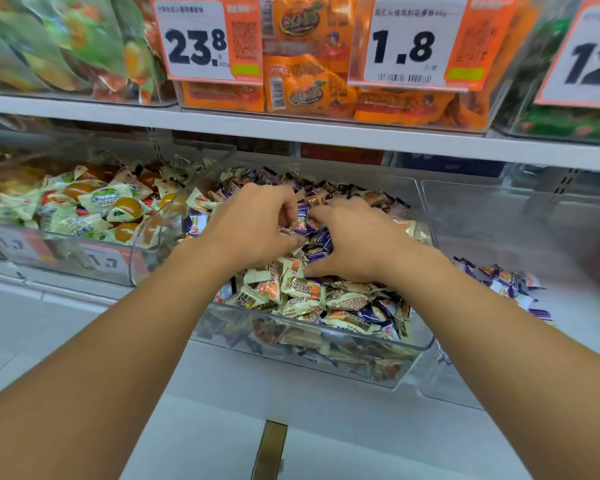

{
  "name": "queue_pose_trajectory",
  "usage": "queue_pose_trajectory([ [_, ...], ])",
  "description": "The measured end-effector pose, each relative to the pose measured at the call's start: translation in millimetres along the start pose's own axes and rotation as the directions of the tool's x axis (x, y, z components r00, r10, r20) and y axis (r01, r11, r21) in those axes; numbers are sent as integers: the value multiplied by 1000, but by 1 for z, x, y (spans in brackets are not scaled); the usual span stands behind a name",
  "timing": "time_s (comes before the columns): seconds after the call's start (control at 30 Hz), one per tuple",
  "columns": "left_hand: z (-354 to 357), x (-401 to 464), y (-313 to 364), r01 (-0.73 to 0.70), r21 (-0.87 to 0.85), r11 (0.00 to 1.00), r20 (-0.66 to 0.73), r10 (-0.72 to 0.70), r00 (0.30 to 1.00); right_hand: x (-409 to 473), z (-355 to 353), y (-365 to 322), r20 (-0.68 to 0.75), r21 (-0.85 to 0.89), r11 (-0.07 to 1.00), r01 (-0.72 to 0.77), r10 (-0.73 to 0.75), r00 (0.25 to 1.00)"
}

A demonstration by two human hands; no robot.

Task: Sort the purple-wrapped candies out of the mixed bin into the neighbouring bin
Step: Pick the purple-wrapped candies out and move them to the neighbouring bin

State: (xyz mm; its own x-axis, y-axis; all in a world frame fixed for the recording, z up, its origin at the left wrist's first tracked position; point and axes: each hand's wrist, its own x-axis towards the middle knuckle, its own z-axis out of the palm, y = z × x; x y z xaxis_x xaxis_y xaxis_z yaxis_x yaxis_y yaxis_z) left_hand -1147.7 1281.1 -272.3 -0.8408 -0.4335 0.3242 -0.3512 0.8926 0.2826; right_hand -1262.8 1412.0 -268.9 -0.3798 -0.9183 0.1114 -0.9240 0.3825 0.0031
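Note:
A clear mixed bin (420,348) in the middle holds cream-wrapped and purple-wrapped candies. My left hand (253,223) sits over the heap with curled fingers that pinch a purple-wrapped candy (302,216). My right hand (357,237) lies beside it on the heap, fingers bent down among purple candies (321,240); whether it holds one I cannot tell. To the right, the neighbouring clear bin (499,209) holds a small pile of purple-wrapped candies (503,282).
A clear bin of jelly cups (94,209) stands on the left. Above, a white shelf (291,129) carries orange snack packs (302,88) and price tags (201,39). White floor tiles lie below the bins.

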Motion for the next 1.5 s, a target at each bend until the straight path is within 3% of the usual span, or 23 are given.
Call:
queue_pose_trajectory([
  [0.2,5,5,3,-11,65,998,136,2,991,4,-2,2,-48,107,994,29,-24,999],
  [0.4,10,4,12,0,154,988,63,-10,998,-3,-5,15,-130,134,990,44,-27,991],
  [0.53,7,3,10,17,45,999,25,-18,1000,-15,-21,23,-224,327,944,51,25,974],
  [0.7,7,4,4,-14,-18,1000,68,15,998,-16,-23,18,-164,501,862,-78,183,969],
  [0.77,8,4,4,-42,25,999,115,38,993,-10,-19,11,-165,445,893,-66,153,974],
  [0.87,8,1,6,-67,103,992,176,48,983,-4,-7,2,-99,124,989,-75,87,991],
  [0.93,9,1,5,-56,58,997,150,47,988,-4,0,-2,-54,-14,996,-88,87,995],
  [1.03,10,2,3,-35,-33,999,117,38,992,2,4,4,-93,40,996,-76,80,992],
  [1.13,11,1,6,-58,-52,997,119,64,991,2,-2,11,-27,226,972,-58,65,997],
  [1.27,8,1,8,-97,-150,984,30,102,994,-6,-16,16,-32,575,814,-84,124,992],
  [1.4,0,2,15,-83,-304,949,-11,84,996,-9,-22,18,110,821,537,-195,187,976],
  [1.5,-7,2,20,-23,-435,900,37,43,998,-11,-18,18,170,915,330,-232,207,964],
])
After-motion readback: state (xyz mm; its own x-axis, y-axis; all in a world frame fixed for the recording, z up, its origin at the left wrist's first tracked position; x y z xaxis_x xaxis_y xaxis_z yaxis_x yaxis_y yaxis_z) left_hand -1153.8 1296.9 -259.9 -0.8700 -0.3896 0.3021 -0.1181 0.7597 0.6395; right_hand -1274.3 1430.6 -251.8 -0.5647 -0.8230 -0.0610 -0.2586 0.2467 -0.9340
